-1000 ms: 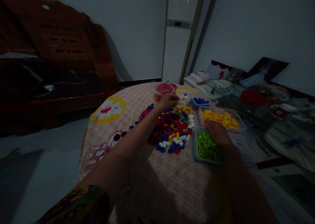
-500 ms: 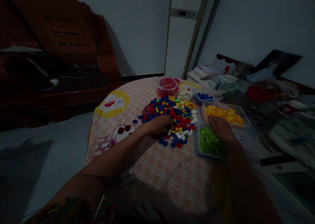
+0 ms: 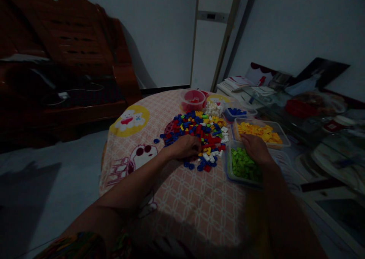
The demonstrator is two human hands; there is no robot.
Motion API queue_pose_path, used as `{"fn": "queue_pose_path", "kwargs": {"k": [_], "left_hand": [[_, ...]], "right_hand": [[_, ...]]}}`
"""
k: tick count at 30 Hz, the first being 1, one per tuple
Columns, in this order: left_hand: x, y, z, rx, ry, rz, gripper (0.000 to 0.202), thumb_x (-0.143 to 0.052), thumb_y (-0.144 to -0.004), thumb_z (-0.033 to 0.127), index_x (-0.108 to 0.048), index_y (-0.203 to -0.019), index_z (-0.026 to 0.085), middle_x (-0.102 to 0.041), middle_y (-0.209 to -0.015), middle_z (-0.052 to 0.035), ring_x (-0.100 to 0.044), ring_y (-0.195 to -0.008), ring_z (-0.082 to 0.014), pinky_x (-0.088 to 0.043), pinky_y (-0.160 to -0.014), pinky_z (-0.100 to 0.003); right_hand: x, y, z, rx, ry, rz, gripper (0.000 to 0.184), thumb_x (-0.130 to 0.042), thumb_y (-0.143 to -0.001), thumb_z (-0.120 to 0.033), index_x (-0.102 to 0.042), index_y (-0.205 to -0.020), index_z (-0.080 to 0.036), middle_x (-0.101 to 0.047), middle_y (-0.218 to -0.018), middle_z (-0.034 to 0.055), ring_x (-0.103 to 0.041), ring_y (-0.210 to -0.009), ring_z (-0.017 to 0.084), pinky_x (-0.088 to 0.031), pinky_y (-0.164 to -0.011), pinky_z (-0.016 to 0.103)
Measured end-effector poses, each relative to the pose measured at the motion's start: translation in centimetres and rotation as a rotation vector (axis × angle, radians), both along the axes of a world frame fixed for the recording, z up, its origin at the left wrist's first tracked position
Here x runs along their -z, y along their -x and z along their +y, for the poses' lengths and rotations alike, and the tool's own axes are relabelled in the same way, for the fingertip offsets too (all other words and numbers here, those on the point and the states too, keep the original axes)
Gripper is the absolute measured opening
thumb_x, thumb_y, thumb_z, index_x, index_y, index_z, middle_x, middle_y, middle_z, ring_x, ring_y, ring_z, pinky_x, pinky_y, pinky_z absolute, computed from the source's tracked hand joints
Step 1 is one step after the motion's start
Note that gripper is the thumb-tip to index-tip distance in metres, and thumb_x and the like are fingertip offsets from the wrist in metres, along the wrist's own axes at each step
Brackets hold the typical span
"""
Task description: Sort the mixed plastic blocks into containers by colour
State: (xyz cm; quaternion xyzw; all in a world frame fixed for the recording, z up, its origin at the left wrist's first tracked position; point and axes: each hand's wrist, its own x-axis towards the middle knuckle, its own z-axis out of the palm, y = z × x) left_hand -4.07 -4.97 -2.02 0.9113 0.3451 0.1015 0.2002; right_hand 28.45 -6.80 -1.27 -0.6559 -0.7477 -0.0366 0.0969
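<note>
A round table (image 3: 176, 213) is covered with a soft pink cloth, and cartoon pictures are printed on it. The room is dark, so little things are hard to see.

A big heap of bricks (image 3: 199, 131) is spread out in the middle of the cloth. The bricks are small, hard, shiny plastic with square corners. Red, blue, yellow, white and green ones are mixed together. A few round blue ones are seen at the near edge.

Clear plastic tubs are set along the far and right sides of the heap. Green bricks are kept in the green tub (image 3: 227, 164), just beside the heap. Yellow ones are kept in the yellow tub (image 3: 286, 141) behind it. Blue ones are in the small blue tub (image 3: 253, 112) farther back. A round red tub (image 3: 185, 96) is at the far end. Beside it, a little pile of white bricks (image 3: 212, 108) lies bare on the cloth.

The left hand (image 3: 184, 147) is laid palm down on the near edge of the heap, with the fingers curled into the bricks. The fingertips are hidden, so it cannot be told if a brick is held. The right hand (image 3: 255, 147) is rested on the far rim of the green tub, next to the yellow tub, with the fingers bent down. Its underside is hidden too, so a hold cannot be told.

The bricks look to be sorted by colour, and the heap is being picked through. A tiny pinch with two fingertips is called for to lift one brick out, because the bricks are small, smooth and packed close.
</note>
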Motion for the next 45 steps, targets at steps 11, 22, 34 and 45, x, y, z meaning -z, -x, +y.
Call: {"fn": "queue_pose_path", "kwargs": {"k": [11, 22, 34, 45], "left_hand": [[0.5, -1.1, -1.7, 0.068, -0.102, 0.118, 0.006, -0.074, -0.080, 0.024, -0.073, -0.083, 0.019, -0.073, -0.097, -0.0045, -0.066, -0.093, -0.0180, -0.038, -0.065, -0.023], [-0.6, -0.9, 3.5, -0.112, 0.061, -0.103, 0.012, -0.071, -0.079, 0.025, -0.077, -0.078, 0.015, -0.073, -0.072, -0.0017, -0.063, -0.067, -0.0131, -0.038, -0.061, -0.021], [-5.7, -7.0, 15.8, -0.637, -0.048, -0.500, 0.041, -0.059, -0.078, 0.007, -0.073, -0.116, 0.008, -0.076, -0.109, -0.0105, -0.070, -0.094, -0.0173, -0.053, -0.088, -0.026], [-1.1, 1.8, 6.9, -0.320, 0.144, -0.353, 0.021, -0.063, -0.079, 0.026, -0.077, -0.086, 0.012, -0.074, -0.073, -0.0027, -0.065, -0.066, -0.0143, -0.047, -0.064, -0.022]], "right_hand": [[0.2, -0.3, 0.1, -0.002, -0.007, 0.001, 0.041, -0.037, -0.101, -0.023, -0.073, -0.119, -0.016, -0.075, -0.117, 0.0134, -0.069, -0.106, 0.026, -0.049, -0.095, 0.035], [0.2, 0.0, 0.1, -0.015, -0.010, 0.001, 0.040, -0.037, -0.101, -0.022, -0.074, -0.116, -0.015, -0.075, -0.117, 0.0148, -0.070, -0.107, 0.026, -0.050, -0.097, 0.037], [0.4, 0.0, 0.0, -0.015, -0.049, 0.023, 0.039, -0.037, -0.102, -0.022, -0.073, -0.116, -0.016, -0.076, -0.114, 0.0130, -0.070, -0.106, 0.024, -0.050, -0.096, 0.033], [0.4, -0.1, 0.0, -0.004, -0.034, 0.003, 0.040, -0.037, -0.101, -0.024, -0.073, -0.114, -0.016, -0.076, -0.114, 0.0136, -0.069, -0.105, 0.025, -0.050, -0.096, 0.036]]}}
